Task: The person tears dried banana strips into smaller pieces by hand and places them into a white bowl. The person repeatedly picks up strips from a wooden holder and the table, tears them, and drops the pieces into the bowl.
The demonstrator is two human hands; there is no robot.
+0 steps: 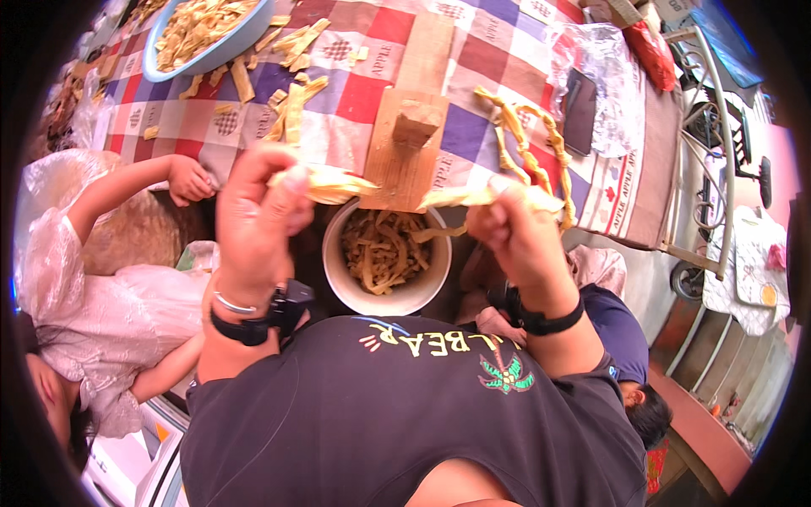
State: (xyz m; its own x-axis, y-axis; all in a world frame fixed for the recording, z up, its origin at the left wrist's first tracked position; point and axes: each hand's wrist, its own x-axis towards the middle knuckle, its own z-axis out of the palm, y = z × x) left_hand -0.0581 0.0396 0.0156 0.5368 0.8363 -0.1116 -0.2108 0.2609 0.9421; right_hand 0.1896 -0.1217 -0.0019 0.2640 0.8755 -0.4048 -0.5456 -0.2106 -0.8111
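Observation:
My left hand (263, 203) pinches a pale yellow strip (339, 185), which looks like dried food, between thumb and fingers. In my right hand (519, 222) is another pale strip (466, 196). Between the strips, the wooden block (405, 180) with an upright peg (415, 123) lies at the edge of a checked tablecloth (355, 136). Below it stands a white bucket (336, 279) with brown strips (383, 253) inside. A knotted yellow strand (529, 149) lies near my right hand, and loose strips (294, 111) lie beyond my left.
A blue basin (209, 66) of yellow pieces stands at the upper left. One person (114, 298) is close on the left, another (614, 336) on the right. A phone (579, 113) lies by clear plastic (611, 57); a metal frame (728, 171) borders the table's right side.

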